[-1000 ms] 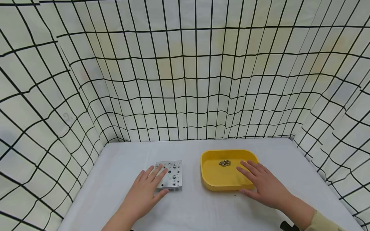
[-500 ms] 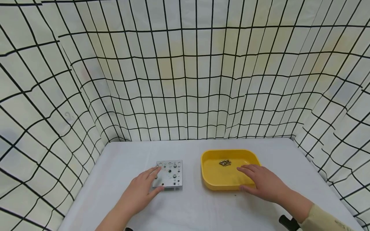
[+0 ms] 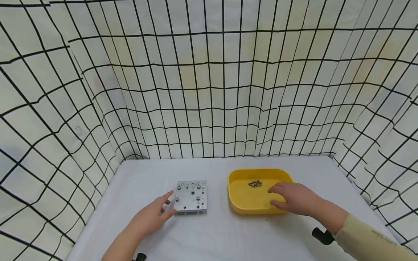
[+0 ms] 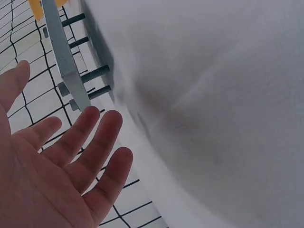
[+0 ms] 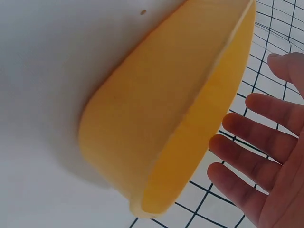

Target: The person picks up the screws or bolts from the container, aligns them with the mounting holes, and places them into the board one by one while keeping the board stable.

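A square metal plate [image 3: 189,200] with holes and several bolts lies on the left part of the table. The left wrist view shows the plate [image 4: 61,47] edge-on, raised on bolts [image 4: 95,73] whose threaded ends point down. My left hand [image 3: 151,217] is at the plate's left edge, fingers spread and relaxed, holding nothing; whether a fingertip touches the plate I cannot tell. A yellow tray [image 3: 241,204] on the right bears a small pile of screws [image 3: 255,183]. Over its right rim hovers my right hand [image 3: 297,198], fingers loosely bent, with nothing in its grasp.
A white cloth covers the table [image 3: 228,239]. White sheeting with a black grid [image 3: 209,90] encloses the back and both sides. A small dark speck [image 3: 266,219] lies just in front of the tray.
My left hand has drawn back leftward from over the plate, uncovering its top. The right hand's fingers have bent a little more above the tray's rim. Plate and tray stay put.
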A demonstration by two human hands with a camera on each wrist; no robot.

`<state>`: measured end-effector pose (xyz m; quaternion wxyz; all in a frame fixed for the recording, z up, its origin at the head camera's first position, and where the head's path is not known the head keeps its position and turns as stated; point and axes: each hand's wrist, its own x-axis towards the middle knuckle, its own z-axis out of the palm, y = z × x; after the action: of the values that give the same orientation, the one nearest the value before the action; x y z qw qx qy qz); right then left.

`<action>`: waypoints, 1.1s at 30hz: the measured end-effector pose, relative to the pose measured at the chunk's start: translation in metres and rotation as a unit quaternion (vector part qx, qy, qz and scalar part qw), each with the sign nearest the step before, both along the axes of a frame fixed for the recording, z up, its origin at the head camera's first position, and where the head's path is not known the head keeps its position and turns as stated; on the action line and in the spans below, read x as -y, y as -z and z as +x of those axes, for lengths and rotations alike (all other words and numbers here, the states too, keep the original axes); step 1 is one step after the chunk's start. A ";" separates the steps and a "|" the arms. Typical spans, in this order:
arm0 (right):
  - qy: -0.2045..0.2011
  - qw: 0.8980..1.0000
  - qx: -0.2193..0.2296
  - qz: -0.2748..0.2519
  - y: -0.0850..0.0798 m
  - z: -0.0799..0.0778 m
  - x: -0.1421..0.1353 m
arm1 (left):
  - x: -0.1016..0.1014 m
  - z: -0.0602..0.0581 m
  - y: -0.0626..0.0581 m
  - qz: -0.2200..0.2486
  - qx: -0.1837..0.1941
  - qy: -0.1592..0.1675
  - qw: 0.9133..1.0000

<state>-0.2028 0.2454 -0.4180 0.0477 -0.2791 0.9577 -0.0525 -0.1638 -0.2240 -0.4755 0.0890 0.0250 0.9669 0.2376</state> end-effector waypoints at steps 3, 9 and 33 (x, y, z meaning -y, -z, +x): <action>0.000 1.000 0.010 0.002 -0.003 -0.007 0.002 | 0.002 -0.005 0.005 0.027 0.027 -0.007 0.999; 0.007 0.999 0.032 0.011 -0.009 -0.025 0.010 | 0.006 -0.011 0.012 0.067 0.065 -0.007 0.996; -0.056 0.992 0.092 0.072 0.005 -0.096 0.045 | 0.006 -0.025 0.019 0.079 0.098 0.013 0.992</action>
<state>-0.2985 0.2007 -0.4226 0.1583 -0.3224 0.9333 -0.0055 -0.1890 -0.2302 -0.4941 0.1844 0.0212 0.9314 0.3131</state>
